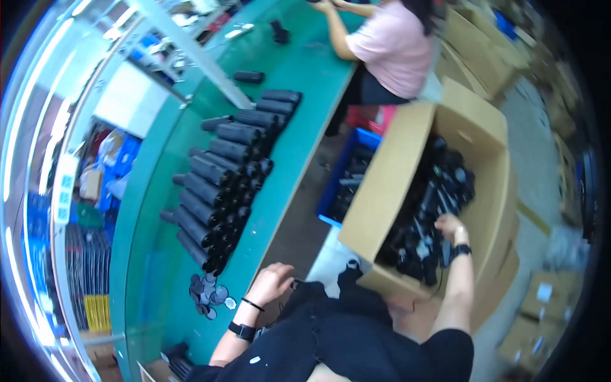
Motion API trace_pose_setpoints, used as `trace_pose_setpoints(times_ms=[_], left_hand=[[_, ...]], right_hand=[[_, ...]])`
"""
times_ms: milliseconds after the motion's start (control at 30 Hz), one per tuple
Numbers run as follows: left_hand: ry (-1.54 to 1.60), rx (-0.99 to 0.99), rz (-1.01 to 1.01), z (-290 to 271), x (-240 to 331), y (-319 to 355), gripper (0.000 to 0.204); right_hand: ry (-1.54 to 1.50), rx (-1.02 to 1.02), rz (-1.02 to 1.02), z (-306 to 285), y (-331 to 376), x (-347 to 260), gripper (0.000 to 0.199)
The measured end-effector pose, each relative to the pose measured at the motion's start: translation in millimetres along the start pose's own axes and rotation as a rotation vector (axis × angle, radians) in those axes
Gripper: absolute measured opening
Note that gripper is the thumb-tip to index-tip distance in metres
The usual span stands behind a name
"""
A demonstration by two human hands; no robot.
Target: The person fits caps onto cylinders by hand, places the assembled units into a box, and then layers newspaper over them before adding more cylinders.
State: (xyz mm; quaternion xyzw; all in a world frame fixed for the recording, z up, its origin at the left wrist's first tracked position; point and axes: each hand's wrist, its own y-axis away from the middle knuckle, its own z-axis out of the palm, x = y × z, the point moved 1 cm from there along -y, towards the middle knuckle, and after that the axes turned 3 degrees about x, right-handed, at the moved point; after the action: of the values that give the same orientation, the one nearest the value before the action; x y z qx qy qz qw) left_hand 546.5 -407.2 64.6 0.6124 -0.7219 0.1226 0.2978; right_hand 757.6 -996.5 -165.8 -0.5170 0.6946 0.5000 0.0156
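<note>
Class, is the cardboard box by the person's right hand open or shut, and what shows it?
Open: the cardboard box has no flap across its mouth, so black parts show inside, beneath the right hand.

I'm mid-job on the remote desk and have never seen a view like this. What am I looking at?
There is no machine: a person works bare-handed. The single picture comes from a wide fisheye camera on their head, looking down, so straight edges bend near the rim. The left hand, near the edge of the green table, seems to hold nothing. The right hand is inside an open cardboard box among jumbled black parts; whether it grips one is unclear. On the table lie stacked black cylinders and some dark discs.
</note>
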Motion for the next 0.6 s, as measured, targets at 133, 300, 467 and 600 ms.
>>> trace_pose_setpoints(times_ms=[133,300,467,600], left_hand=[[-0.074,-0.09,-0.086,0.6,0.4,-10.8,0.031],[-0.126,-0.172,-0.225,16.4,-14.9,10.7,0.033],[-0.156,-0.312,-0.293,24.3,-27.5,12.1,0.035],[-0.187,-0.326,-0.288,25.2,-32.3,-2.9,0.036]], right_hand=[[0.38,0.34,-0.216,47.6,-88.4,32.7,0.037],[0.309,0.287,0.064,90.7,-123.5,-10.9,0.067],[0.444,0.328,0.214,107.5,-156.2,20.9,0.06],[0.608,0.429,0.203,110.3,-160.7,28.4,0.036]])
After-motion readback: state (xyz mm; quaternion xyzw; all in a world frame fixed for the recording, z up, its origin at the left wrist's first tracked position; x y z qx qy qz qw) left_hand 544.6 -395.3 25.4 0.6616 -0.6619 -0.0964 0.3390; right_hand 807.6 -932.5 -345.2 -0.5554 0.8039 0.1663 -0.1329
